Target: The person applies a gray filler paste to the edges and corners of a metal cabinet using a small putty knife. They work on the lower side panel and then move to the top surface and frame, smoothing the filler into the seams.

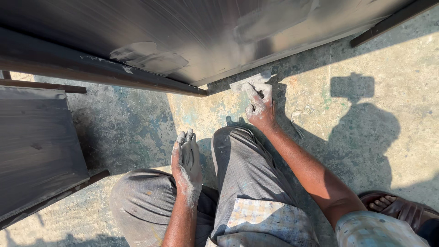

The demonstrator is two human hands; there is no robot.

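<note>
My right hand (259, 107) is stretched forward and grips a flat putty scraper (249, 81), whose blade lies against the lower edge of a large dark metal panel (192, 36). Grey filler dust coats the fingers. My left hand (186, 162) hangs flat between my knees with its fingers together and straight, holding nothing, also smeared with grey. Paler filler patches (151, 57) show on the dark panel. I am crouching in grey trousers (238, 183) on a concrete floor.
A second dark panel on a frame (36, 146) leans at the left. The stained concrete floor (356, 55) stretches to the right, with my shadow on it. My sandalled foot (398, 208) is at the lower right. A dark metal bar (393, 20) lies top right.
</note>
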